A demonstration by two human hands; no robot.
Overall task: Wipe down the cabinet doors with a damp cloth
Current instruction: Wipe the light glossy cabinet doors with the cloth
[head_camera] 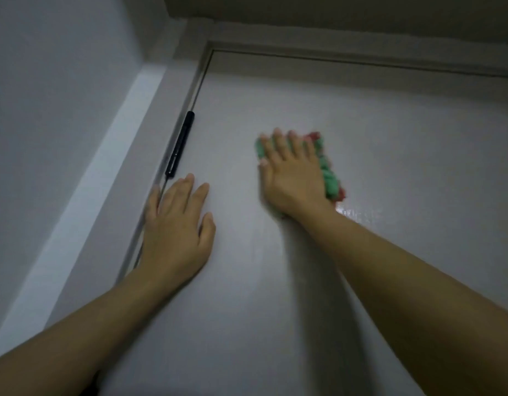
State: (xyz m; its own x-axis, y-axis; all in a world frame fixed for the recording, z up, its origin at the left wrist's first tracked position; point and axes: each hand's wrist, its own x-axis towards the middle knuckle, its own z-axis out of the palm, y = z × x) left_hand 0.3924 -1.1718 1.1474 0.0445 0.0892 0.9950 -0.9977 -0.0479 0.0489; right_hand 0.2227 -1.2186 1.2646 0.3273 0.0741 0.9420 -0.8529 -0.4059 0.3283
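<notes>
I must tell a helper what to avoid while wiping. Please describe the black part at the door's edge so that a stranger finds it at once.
Start at the white cabinet door and follow its left edge upward. Just above the fingertips of the left hand lies a slim black bar along that edge. It is the only dark thing on the pale surfaces.

Hiding most of the green-and-red cloth (328, 178) under the blurring right hand (290, 172); cropping both forearms below it.
</notes>
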